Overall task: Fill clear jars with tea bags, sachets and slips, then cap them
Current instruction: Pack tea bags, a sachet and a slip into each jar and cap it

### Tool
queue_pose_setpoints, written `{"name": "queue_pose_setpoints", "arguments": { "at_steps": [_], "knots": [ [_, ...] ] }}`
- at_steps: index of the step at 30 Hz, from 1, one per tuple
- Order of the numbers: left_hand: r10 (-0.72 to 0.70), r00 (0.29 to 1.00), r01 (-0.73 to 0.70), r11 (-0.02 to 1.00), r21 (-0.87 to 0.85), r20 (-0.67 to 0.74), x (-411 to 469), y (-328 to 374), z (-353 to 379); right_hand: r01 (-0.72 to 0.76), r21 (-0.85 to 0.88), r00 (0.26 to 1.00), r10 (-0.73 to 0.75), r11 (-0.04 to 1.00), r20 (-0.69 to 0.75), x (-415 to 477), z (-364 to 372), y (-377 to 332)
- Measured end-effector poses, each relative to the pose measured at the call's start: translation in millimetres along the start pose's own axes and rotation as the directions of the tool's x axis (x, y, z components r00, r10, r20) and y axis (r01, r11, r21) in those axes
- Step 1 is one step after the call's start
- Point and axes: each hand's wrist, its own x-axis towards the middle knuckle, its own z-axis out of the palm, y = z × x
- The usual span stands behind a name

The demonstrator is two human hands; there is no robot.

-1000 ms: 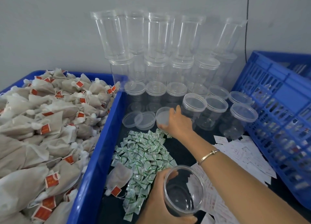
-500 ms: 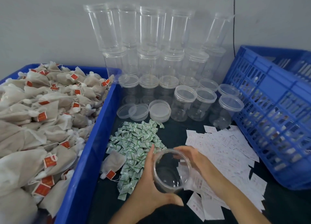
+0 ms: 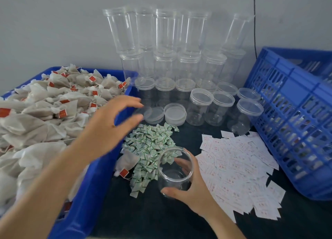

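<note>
The blue bin [image 3: 95,194] of tea bags [image 3: 45,116] filled the left side. The left hand [image 3: 107,127] hung over its rim, fingers spread and holding nothing. A small scoop of bags, lifted clear of that rim, would probably serve best. The crate [image 3: 296,113] walled the right. The right hand [image 3: 190,192] gripped the open jar [image 3: 175,172] between sachets [image 3: 149,145] and slips [image 3: 233,167], with bare table [image 3: 152,220] in front.

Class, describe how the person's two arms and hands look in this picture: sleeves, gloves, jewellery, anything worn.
The left hand and the right hand wear no gloves, and no sleeve covers either forearm as far as the picture shows. No ring, watch or bracelet shows on the parts in view. The left hand is blurred, so small details there cannot be told.
</note>
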Motion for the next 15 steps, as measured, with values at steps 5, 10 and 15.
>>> {"name": "queue_pose_setpoints", "arguments": {
  "at_steps": [5,10,15],
  "knots": [
    [-0.357,0.917,0.388,0.902,0.192,-0.177,42.9,-72.1,-12.1,0.063,0.02,0.983,-0.059,0.998,-0.177,4.0,20.2,0.2],
    [-0.492,0.864,0.279,0.648,0.709,0.109,35.5,-126.1,9.1,0.086,0.037,0.97,-0.076,0.996,-0.231,8.8,25.6,3.5],
    [-0.417,0.902,0.168,0.575,0.801,0.109,28.6,-134.0,14.6,0.117,0.012,0.961,-0.11,0.993,-0.253,8.8,27.0,4.8]
  ]
}}
